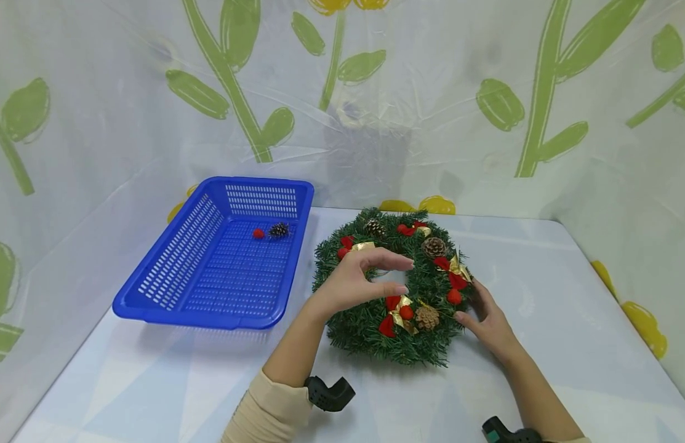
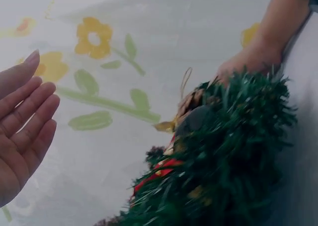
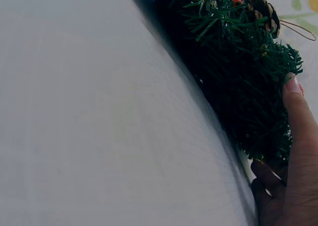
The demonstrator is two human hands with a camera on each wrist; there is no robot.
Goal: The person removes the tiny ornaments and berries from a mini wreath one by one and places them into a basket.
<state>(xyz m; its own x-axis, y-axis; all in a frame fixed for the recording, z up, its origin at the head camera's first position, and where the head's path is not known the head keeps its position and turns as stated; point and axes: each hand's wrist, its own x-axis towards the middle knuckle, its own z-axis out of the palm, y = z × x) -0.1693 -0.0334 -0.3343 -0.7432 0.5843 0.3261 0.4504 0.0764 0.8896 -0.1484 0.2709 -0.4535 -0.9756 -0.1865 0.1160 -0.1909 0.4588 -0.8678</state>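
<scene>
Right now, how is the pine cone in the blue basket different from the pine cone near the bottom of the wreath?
The pine cone in the basket looks dark and lies loose beside a red berry. The pine cone on the wreath looks light brown and bigger, and sits among green needles by a gold bow. Neither hand touches either cone.
</scene>
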